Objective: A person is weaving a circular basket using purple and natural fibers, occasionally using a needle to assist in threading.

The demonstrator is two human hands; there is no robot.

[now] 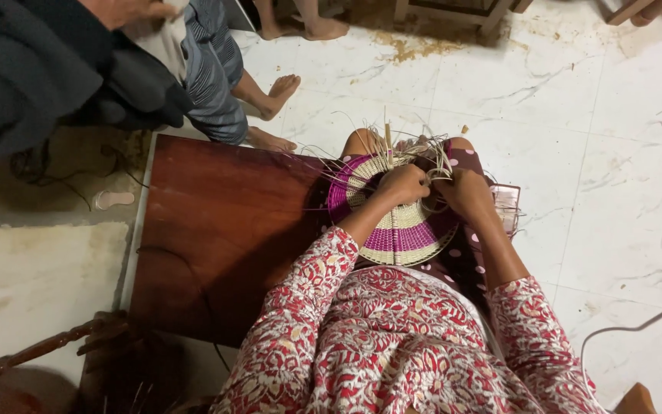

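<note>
On the person's lap, over a dark maroon skirt with pale dots (465,257), rests a round woven basket base (398,230), coiled in bands of magenta and cream, with a cream spoke running down its middle. Loose pale straw strands (381,142) fan out from its far rim, some standing up and others trailing to the left over the edge of a dark reddish-brown wooden board (224,230) that lies on the floor just beside the person's left knee. The left hand (404,184) sits on the upper part of the weave, its grip curled and pressed together over the strands near the rim; what exactly lies between the fingers cannot be told. The right hand (465,192) is just beside it, almost touching, its grip likewise folded around a small bunch of strands at the far right edge of the disc. Both forearms come out of sleeves in a red and white floral print (392,337). Under everything lies a white marble-patterned tiled floor (614,153), with some yellowish dust near the top of the view and a pale cable (630,328) curving along the lower right. At the upper left another person sits well apart from the weaving, showing blue striped trousers (212,69) and bare feet (281,88) on the tiles. A carved wooden chair leg (47,346) shows at the lower left.
</note>
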